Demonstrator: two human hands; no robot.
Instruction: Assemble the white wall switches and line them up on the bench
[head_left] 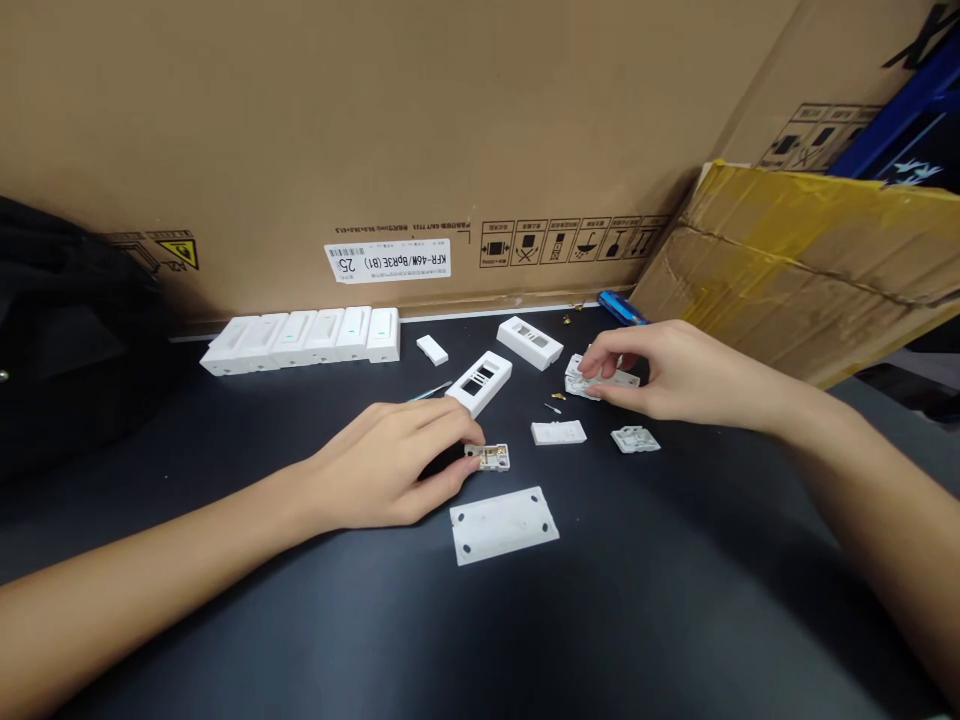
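My left hand (390, 462) rests on the dark table, fingers pinched on a small white switch core with brass contacts (489, 458). My right hand (667, 378) reaches in from the right, its fingertips closed on a white plastic switch part (596, 384). Between the hands lie a flat white piece (559, 432) and a small white clip piece (635, 439). A white back plate with holes (504, 523) lies in front of my left hand. A white frame with slots (480, 382) sits just beyond my left fingers.
A row of several white finished switches (304, 340) lines the cardboard wall (390, 140) at the back left. Another white housing (529, 342), a small white rocker (432, 349), a blue object (621, 307) and tiny brass bits (556, 396) lie nearby. A taped cardboard flap (810, 260) overhangs the right.
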